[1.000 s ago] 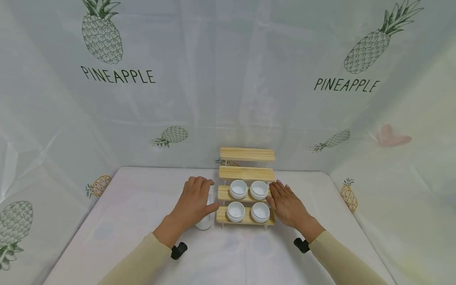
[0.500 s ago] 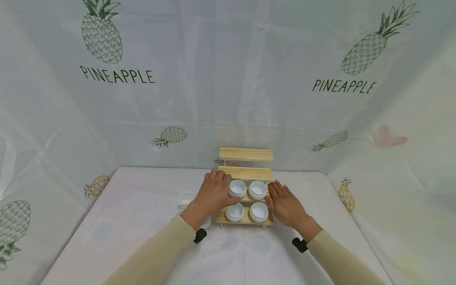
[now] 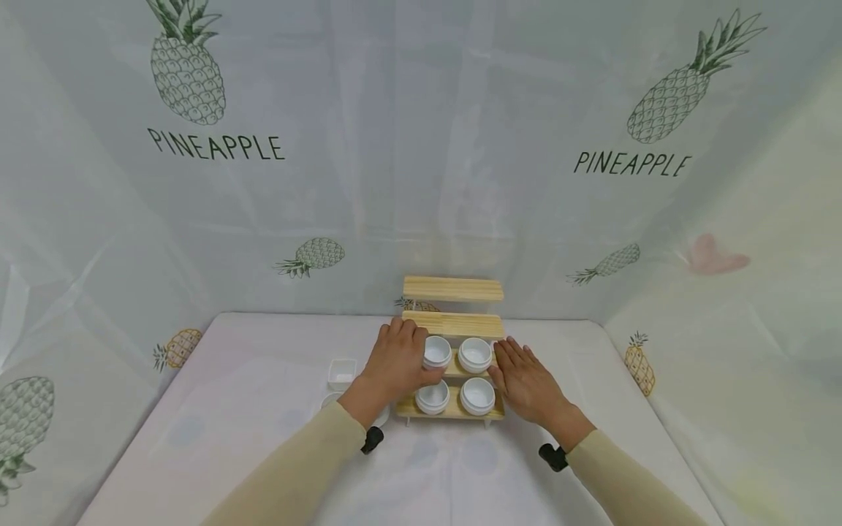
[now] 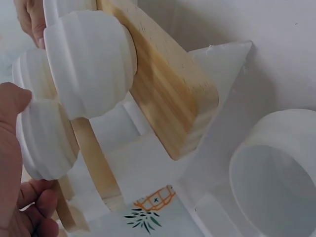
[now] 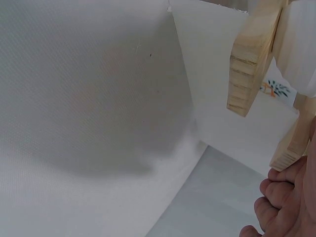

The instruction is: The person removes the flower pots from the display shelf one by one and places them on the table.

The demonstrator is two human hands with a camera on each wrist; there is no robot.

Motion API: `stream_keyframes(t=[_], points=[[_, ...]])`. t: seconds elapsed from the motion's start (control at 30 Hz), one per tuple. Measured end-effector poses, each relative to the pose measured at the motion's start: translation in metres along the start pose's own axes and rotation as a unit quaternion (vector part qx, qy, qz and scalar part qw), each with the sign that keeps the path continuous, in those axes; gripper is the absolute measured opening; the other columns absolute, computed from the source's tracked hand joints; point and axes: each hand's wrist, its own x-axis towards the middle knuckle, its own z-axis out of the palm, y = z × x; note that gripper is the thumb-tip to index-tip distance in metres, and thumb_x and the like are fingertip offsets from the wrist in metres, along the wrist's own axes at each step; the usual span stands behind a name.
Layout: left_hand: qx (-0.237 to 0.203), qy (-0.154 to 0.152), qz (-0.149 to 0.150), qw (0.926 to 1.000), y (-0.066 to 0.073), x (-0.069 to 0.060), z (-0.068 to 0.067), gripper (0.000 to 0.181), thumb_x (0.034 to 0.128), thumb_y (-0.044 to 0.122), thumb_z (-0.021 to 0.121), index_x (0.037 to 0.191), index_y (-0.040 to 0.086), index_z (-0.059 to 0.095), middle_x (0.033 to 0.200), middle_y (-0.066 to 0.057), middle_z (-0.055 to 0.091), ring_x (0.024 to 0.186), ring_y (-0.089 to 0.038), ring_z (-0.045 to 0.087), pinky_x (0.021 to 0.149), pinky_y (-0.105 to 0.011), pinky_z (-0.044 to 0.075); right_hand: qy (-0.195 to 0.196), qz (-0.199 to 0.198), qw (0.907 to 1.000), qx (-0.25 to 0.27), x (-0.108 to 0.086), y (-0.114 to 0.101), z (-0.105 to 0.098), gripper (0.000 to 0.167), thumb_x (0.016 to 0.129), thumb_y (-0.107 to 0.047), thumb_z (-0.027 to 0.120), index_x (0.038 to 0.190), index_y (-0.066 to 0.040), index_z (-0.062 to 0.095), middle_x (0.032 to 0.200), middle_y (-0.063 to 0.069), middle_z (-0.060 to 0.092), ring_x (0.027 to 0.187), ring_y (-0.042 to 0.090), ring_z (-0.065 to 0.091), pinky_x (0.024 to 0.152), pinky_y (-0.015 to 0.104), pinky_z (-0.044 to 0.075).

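A stepped wooden stand [image 3: 454, 288] with clear supports stands near the back of the table. Its two lower steps bear small white bowls, two on each. My left hand [image 3: 395, 361] holds the left bowl [image 3: 437, 351] on the second step from the front, thumb on the near side. In the left wrist view that bowl [image 4: 47, 140] sits between the thumb and curled fingers. Against the stand's right end lies my right hand [image 3: 529, 380], fingers straight and together. In the right wrist view its fingertips touch the end of a wooden step [image 5: 289, 153].
Left of the stand, partly behind the left forearm, are a square white dish [image 3: 342, 372] and round white dishware [image 3: 330, 399]. A white cup-like vessel [image 4: 276, 173] shows close up in the left wrist view. A pineapple-print cloth [image 3: 434, 183] hangs behind the table.
My left hand has moved right, from beside the stand to the left bowl on the second step, uncovering the square dish. The right hand stays at the stand's right end.
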Motion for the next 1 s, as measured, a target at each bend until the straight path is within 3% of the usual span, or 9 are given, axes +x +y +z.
stream_keyframes(t=[0.23,0.47,0.57,0.67,0.8,1.0], points=[[0.029,0.035,0.010,0.9989,0.002,-0.001,0.004,0.069,0.0876,0.071,0.071,0.109,0.006,0.066,0.100,-0.008,0.058,0.094,-0.027,0.045,0.082,-0.040,0.041,0.000,-0.005,1.0000,-0.008,-0.001,-0.001,0.001,0.063,0.115,-0.039,0.036,0.157,0.008,0.040,0.164,0.026,0.040,0.156,0.043,0.033,0.125,0.058,0.028],[0.037,0.074,0.065,0.9944,-0.003,0.000,0.007,0.068,0.0862,0.065,0.077,0.114,0.005,0.063,0.108,-0.008,0.059,0.097,-0.027,0.047,0.081,-0.038,0.041,0.003,-0.010,0.9999,-0.003,-0.002,-0.002,0.000,0.062,0.115,-0.037,0.038,0.156,0.010,0.041,0.163,0.027,0.041,0.155,0.044,0.034,0.124,0.059,0.029],[0.027,0.086,0.078,0.9929,-0.008,0.001,0.002,0.069,0.0857,0.063,0.079,0.117,0.004,0.062,0.112,-0.010,0.060,0.100,-0.028,0.048,0.084,-0.040,0.042,0.009,-0.011,0.9999,-0.003,-0.002,-0.002,-0.001,0.061,0.115,-0.037,0.039,0.155,0.009,0.042,0.162,0.027,0.042,0.154,0.044,0.036,0.124,0.060,0.029],[0.013,0.081,0.071,0.9940,-0.016,-0.002,-0.008,0.071,0.0853,0.061,0.080,0.122,0.004,0.061,0.116,-0.010,0.060,0.103,-0.029,0.048,0.088,-0.042,0.043,0.007,-0.010,0.9999,-0.006,-0.002,-0.002,-0.001,0.062,0.115,-0.039,0.037,0.156,0.009,0.042,0.163,0.026,0.042,0.155,0.043,0.035,0.124,0.059,0.029],[-0.009,0.061,0.052,0.9967,-0.031,-0.017,-0.024,0.071,0.0859,0.059,0.081,0.127,0.005,0.061,0.121,-0.011,0.059,0.109,-0.030,0.048,0.095,-0.046,0.043,0.001,-0.007,1.0000,-0.005,-0.001,-0.002,-0.001,0.063,0.115,-0.039,0.036,0.156,0.009,0.041,0.163,0.026,0.041,0.155,0.043,0.034,0.124,0.059,0.029],[-0.034,0.055,0.028,0.9975,-0.054,-0.052,-0.040,0.071,0.0837,0.056,0.085,0.128,0.005,0.061,0.121,-0.011,0.060,0.109,-0.030,0.048,0.095,-0.046,0.042,0.009,-0.011,0.9998,-0.011,-0.002,-0.001,-0.003,0.062,0.115,-0.037,0.039,0.155,0.010,0.042,0.162,0.028,0.042,0.154,0.044,0.035,0.124,0.059,0.030]])
